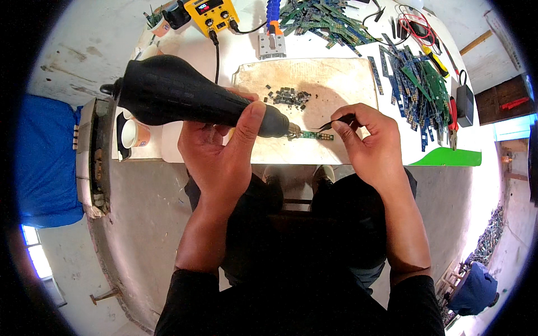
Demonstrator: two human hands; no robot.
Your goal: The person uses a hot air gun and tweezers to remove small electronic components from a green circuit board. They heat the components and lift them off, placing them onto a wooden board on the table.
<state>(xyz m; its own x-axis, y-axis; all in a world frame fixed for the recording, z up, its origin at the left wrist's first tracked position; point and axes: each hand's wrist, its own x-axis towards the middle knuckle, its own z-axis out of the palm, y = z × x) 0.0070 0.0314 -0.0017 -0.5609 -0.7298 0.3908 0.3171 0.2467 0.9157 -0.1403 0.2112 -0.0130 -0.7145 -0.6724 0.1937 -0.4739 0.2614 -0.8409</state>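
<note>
My left hand (219, 154) is wrapped round a black hot-air gun (179, 92), held tilted with its nozzle to the right. The metal nozzle tip is right at the left end of a narrow green circuit board (319, 135). Between the thumb and fingers of my right hand (374, 140) is a pair of black tweezers (327, 126), its points just above the board. The circuit board lies near the front edge of a pale, stained work board (255, 75). Beyond it, several small dark chips (290, 98) are scattered in a loose heap.
Piles of circuit board strips (325, 25) cover the back and right of the table. A yellow control station (210, 15) and a metal block (272, 46) stand behind. Red-handled pliers (453, 126) lie at the right, a paper cup (134, 134) at the left.
</note>
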